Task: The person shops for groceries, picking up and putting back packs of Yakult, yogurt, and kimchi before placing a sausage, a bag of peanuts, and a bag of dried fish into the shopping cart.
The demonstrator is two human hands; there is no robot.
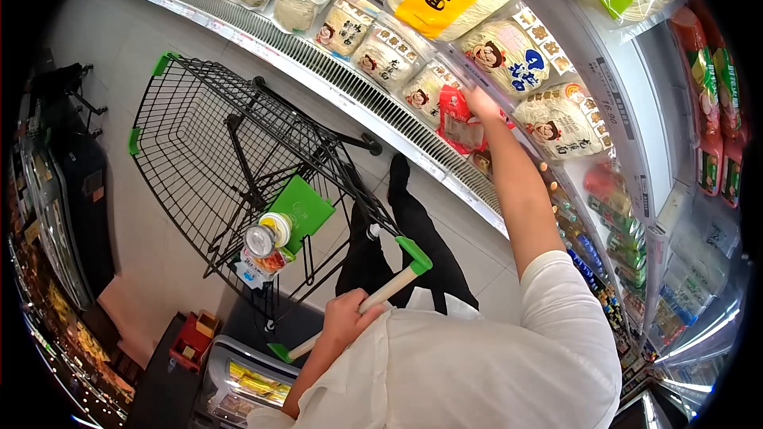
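Red packet [454,108] at right hand [482,103], cart handle [390,287]

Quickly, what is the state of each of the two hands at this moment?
Left hand: closed around the cart handle.
Right hand: at the edge of the red package; whether it grips cannot be told.

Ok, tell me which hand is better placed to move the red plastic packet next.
Likely the right hand: its arm is stretched out to the shelves and it touches the red plastic packet. The left hand is wrapped around the shopping cart's handle, away from the packet.
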